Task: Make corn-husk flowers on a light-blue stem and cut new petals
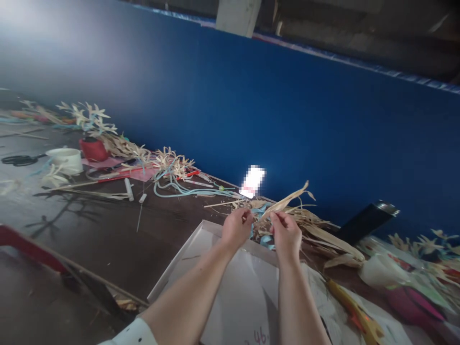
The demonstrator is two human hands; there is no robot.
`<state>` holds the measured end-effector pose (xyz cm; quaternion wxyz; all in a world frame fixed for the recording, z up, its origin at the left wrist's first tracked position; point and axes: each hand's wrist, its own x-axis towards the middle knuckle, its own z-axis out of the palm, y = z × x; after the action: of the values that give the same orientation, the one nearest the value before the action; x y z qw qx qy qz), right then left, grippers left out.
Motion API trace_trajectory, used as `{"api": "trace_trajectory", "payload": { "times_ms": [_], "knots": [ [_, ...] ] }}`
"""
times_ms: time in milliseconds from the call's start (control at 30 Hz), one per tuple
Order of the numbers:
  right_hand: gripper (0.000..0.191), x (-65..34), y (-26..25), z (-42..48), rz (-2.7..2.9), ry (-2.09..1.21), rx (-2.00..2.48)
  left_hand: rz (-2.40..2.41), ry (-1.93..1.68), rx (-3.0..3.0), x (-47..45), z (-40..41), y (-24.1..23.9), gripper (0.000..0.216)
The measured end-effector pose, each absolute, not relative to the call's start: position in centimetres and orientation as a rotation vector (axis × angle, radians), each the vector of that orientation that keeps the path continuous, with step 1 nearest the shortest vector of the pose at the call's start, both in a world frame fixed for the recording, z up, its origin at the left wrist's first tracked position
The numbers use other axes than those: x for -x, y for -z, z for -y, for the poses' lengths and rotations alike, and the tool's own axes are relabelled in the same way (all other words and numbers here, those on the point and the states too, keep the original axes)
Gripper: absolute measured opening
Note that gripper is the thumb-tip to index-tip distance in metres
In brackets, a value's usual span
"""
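Observation:
Both my hands are raised over the far edge of a white tray (201,249), close together. My left hand (236,228) is closed in a pinch on a dried straw strip (287,199). My right hand (286,233) is closed on the same strip, which curves up and to the right between the hands. Just behind my hands lies a heap of dried husks (316,225) with pale blue ribbon (265,239) tangled in it.
A dark wooden table (108,230) runs along a blue wall (287,110). Straw flowers (89,117), a red pot (93,148), a white bowl (66,158), scissors (17,159) and blue cord (179,189) lie at left. A black tube (366,220) and more flowers (424,249) sit at right.

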<state>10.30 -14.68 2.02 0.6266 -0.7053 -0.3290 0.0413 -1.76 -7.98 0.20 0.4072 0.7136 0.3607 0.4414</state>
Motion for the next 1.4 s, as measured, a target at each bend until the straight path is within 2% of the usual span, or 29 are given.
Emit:
{"api": "trace_trajectory", "payload": {
  "times_ms": [100,233,467,700,1000,1200,1400],
  "knots": [
    [0.038,-9.4,-2.0,14.4,0.781,-0.241,1.571,-0.78,-1.061,-1.672,1.7,8.0,-0.5,0.032],
    [0.035,-9.0,-1.7,14.1,0.828,-0.368,1.545,-0.61,-0.988,-1.58,1.4,7.6,-0.2,0.027],
    [0.039,-10.9,-0.7,13.6,0.395,-0.339,1.41,-0.698,-1.041,-1.391,1.0,6.9,0.4,0.023],
    [0.043,-9.4,-1.5,14.0,0.537,-0.673,1.375,-0.676,-1.095,-1.465,1.3,7.1,0.2,0.024],
    [0.04,-8.9,-1.9,14.1,0.549,-0.671,1.346,-0.692,-1.088,-1.553,1.5,7.5,-0.4,0.023],
    [0.037,-9.1,-1.7,14.0,0.525,-0.676,1.267,-0.648,-0.931,-1.55,1.0,7.3,0.3,0.03],
    [0.038,-9.1,-1.7,13.9,0.505,-0.664,1.248,-0.639,-0.877,-1.659,0.9,7.3,0.6,0.028]
  ]
}}
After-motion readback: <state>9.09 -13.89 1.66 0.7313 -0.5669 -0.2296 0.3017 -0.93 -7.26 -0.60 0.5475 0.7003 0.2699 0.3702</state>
